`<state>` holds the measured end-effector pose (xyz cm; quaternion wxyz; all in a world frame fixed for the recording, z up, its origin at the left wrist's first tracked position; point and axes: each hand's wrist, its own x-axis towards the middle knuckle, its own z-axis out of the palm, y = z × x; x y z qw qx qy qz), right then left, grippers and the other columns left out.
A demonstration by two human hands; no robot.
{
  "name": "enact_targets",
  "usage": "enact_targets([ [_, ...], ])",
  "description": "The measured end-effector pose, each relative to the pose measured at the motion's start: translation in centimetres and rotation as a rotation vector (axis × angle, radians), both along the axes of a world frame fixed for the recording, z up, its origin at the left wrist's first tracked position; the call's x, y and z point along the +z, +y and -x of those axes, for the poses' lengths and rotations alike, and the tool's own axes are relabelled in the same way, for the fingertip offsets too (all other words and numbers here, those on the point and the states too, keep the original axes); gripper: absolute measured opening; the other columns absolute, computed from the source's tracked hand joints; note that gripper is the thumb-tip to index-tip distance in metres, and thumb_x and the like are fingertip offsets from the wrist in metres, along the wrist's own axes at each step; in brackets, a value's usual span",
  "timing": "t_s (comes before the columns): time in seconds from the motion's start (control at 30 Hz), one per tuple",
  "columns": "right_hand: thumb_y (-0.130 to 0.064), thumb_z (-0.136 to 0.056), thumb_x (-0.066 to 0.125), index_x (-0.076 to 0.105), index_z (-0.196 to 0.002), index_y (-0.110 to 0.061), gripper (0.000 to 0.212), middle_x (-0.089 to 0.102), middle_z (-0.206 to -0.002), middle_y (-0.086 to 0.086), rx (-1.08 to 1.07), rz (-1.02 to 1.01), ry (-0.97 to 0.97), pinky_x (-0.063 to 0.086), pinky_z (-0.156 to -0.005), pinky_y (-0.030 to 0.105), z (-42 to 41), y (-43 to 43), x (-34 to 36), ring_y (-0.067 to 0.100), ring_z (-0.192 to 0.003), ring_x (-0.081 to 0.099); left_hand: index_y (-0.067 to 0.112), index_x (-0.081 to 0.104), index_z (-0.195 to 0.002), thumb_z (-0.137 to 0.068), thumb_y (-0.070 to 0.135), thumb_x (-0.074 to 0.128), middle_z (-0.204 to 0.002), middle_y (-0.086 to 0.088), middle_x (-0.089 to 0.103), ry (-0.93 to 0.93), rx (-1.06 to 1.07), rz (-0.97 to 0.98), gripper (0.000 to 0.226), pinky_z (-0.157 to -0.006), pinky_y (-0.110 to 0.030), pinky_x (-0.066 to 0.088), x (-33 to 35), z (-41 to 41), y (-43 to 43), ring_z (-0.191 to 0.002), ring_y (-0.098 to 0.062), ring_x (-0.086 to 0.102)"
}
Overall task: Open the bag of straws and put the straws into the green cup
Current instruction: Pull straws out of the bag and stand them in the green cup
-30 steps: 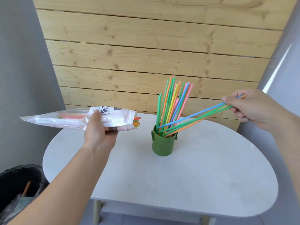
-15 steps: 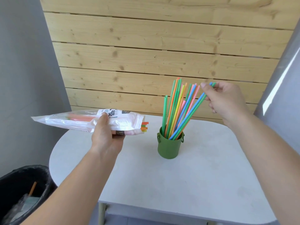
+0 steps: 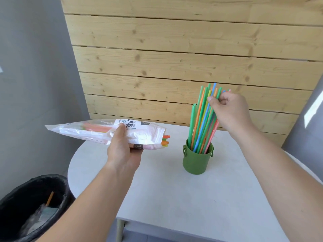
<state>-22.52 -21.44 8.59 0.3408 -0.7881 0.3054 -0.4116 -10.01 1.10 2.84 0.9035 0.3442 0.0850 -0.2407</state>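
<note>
straws (image 3: 201, 123) that a second ago slanted far out to the right of the green cup (image 3: 196, 163), with only their lower ends inside it, now stand nearly upright in the cup with the rest of the bundle; the right grip (image 3: 229, 110) has swung in with them and sits above the cup, a little to its right, thumb and curled fingers closed round the upper ends of several straws, not yet let go; the left grip (image 3: 122, 151) is unchanged, clamped on the bag (image 3: 83, 131), which it holds in the air to the left of the cup, open mouth turned toward the cup; a few orange, green and yellow straw ends (image 3: 165, 141) poke out of that mouth; so this handful looks as good as delivered, and the task seems near its end, with only the last few in the bag left to draw out; the cup stands on a pale rounded bench (image 3: 174, 198); behind the cup rises a wall of pale wooden planks (image 3: 174, 58); far left of the cup is a grey wall (image 3: 35, 67); lower left of the cup, beside the bench, stands a black-lined bin (image 3: 35, 198) with some scraps inside.
</note>
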Motion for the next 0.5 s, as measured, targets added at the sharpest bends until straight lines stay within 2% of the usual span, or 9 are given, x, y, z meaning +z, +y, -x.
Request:
enact_targets([
  [0.03, -0.034, -0.092, 0.068, 0.066, -0.091, -0.018, 0.017, 0.065, -0.069, 0.006, -0.009, 0.009, 0.002, 0.043, -0.077, 0.020, -0.1, 0.1, 0.0, 0.007, -0.062, 0.055, 0.011, 0.058, -0.135, -0.103, 0.024, 0.062, -0.131, -0.011, 0.072, 0.002, 0.002, 0.004, 0.035, -0.103, -0.054, 0.055, 0.0, 0.0, 0.0, -0.115, -0.029, 0.073],
  [0.07, -0.037, -0.090, 0.070, 0.064, -0.108, -0.019, 0.027, 0.067, -0.075, 0.005, -0.031, 0.004, -0.004, 0.044, -0.074, 0.021, -0.1, 0.3, 0.1, 0.008, -0.069, 0.060, 0.011, 0.059, -0.134, -0.103, 0.024, 0.062, -0.131, -0.011, 0.072, 0.005, 0.002, 0.009, 0.034, -0.103, -0.055, 0.054, 0.1, 0.0, 0.1, -0.115, -0.029, 0.073],
  [0.1, -0.038, -0.088, 0.073, 0.058, -0.117, -0.018, 0.039, 0.068, -0.077, 0.004, -0.050, 0.004, -0.016, 0.043, -0.068, 0.020, 0.0, 0.4, 0.2, 0.012, -0.073, 0.063, 0.012, 0.059, -0.134, -0.103, 0.025, 0.062, -0.131, -0.011, 0.072, 0.005, 0.002, 0.013, 0.034, -0.103, -0.055, 0.054, 0.1, 0.0, 0.1, -0.115, -0.030, 0.072],
  [0.13, -0.038, -0.086, 0.075, 0.054, -0.117, -0.017, 0.043, 0.068, -0.078, 0.004, -0.072, 0.015, -0.031, 0.042, -0.064, 0.018, 0.1, 0.4, 0.3, 0.014, -0.074, 0.065, 0.012, 0.059, -0.133, -0.103, 0.025, 0.062, -0.131, -0.011, 0.071, 0.005, 0.002, 0.016, 0.033, -0.103, -0.055, 0.054, 0.1, 0.0, 0.1, -0.115, -0.030, 0.073],
  [0.27, -0.034, -0.086, 0.075, 0.048, -0.096, -0.016, 0.034, 0.063, -0.079, 0.006, -0.144, 0.080, -0.081, 0.036, -0.045, 0.010, 1.3, 1.0, 1.1, 0.014, -0.062, 0.057, 0.013, 0.059, -0.132, -0.102, 0.025, 0.064, -0.129, -0.011, 0.072, 0.018, -0.004, 0.022, 0.033, -0.102, -0.055, 0.055, 0.4, 0.2, 0.0, -0.112, -0.030, 0.074],
  [0.37, -0.038, -0.091, 0.065, 0.052, -0.084, -0.015, 0.028, 0.057, -0.068, -0.001, -0.149, 0.151, -0.085, 0.040, -0.055, 0.026, 2.1, 2.4, 1.8, 0.014, -0.059, 0.052, 0.012, 0.059, -0.133, -0.102, 0.025, 0.064, -0.129, -0.011, 0.072, 0.015, -0.007, 0.028, 0.035, -0.101, -0.055, 0.055, 0.6, 0.5, -0.1, -0.113, -0.030, 0.073],
  [0.47, -0.034, -0.098, 0.053, 0.046, -0.066, -0.009, 0.042, 0.040, -0.052, -0.003, -0.086, 0.130, -0.001, 0.035, -0.057, 0.039, 2.2, 4.7, 1.9, 0.013, -0.047, 0.037, 0.012, 0.059, -0.135, -0.102, 0.025, 0.065, -0.129, -0.010, 0.073, 0.003, -0.002, 0.031, 0.036, -0.101, -0.055, 0.056, 1.0, 0.8, -0.1, -0.112, -0.029, 0.074],
  [0.5, -0.034, -0.100, 0.051, 0.046, -0.065, -0.005, 0.046, 0.038, -0.050, -0.002, -0.026, 0.072, 0.038, 0.035, -0.058, 0.040, 2.1, 5.7, 1.6, 0.013, -0.045, 0.034, 0.012, 0.058, -0.136, -0.101, 0.025, 0.065, -0.128, -0.010, 0.073, -0.002, -0.003, 0.031, 0.037, -0.100, -0.055, 0.056, 1.1, 1.0, -0.1, -0.112, -0.029, 0.074],
])
